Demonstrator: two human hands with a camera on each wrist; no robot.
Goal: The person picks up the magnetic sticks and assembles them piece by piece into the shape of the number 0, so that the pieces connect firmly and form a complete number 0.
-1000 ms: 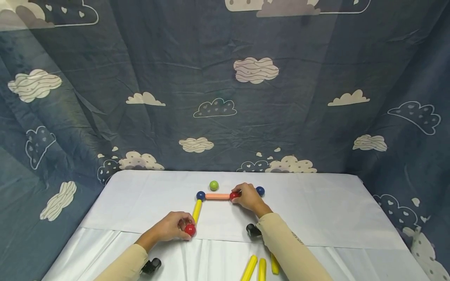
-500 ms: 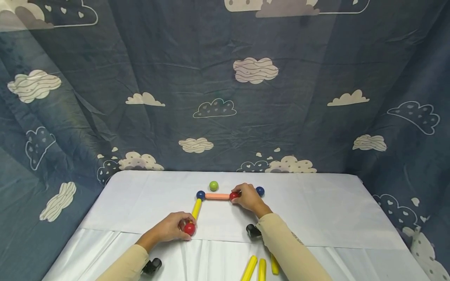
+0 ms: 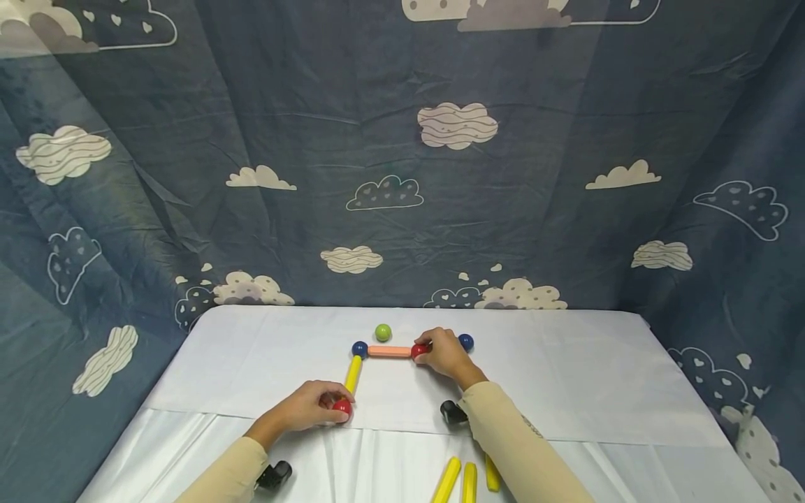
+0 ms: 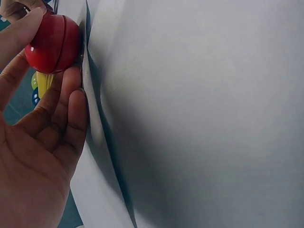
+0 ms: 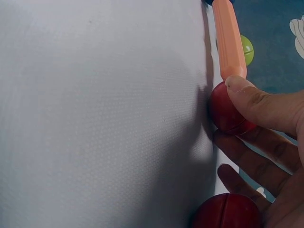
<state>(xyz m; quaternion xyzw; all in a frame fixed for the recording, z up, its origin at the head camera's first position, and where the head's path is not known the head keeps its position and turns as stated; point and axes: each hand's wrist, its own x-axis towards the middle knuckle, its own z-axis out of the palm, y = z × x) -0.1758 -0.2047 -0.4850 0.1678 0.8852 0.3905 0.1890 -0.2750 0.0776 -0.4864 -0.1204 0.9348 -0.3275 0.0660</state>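
My left hand (image 3: 303, 408) holds a red ball (image 3: 342, 411) between thumb and fingers, at the near end of a yellow stick (image 3: 353, 374). That stick runs up to a blue ball (image 3: 359, 350), from which an orange stick (image 3: 390, 351) leads right. At its right end my right hand (image 3: 448, 356) pinches another red ball (image 3: 418, 351); in the right wrist view its thumb lies over this ball (image 5: 227, 111), right by the stick's tip. A further red ball (image 5: 227, 213) shows beneath the right palm, hidden in the head view.
A green ball (image 3: 383, 332) lies behind the orange stick. Another blue ball (image 3: 465, 341) sits just beyond the right hand. Several yellow sticks (image 3: 469, 480) lie at the front, one partly under the right sleeve (image 3: 516, 440). A dark cloud-patterned curtain (image 3: 390, 230) surrounds the white table (image 3: 585, 377).
The left hand and its red ball have shifted very slightly, the ball ending a little higher and to the right. The right hand stays where it was.
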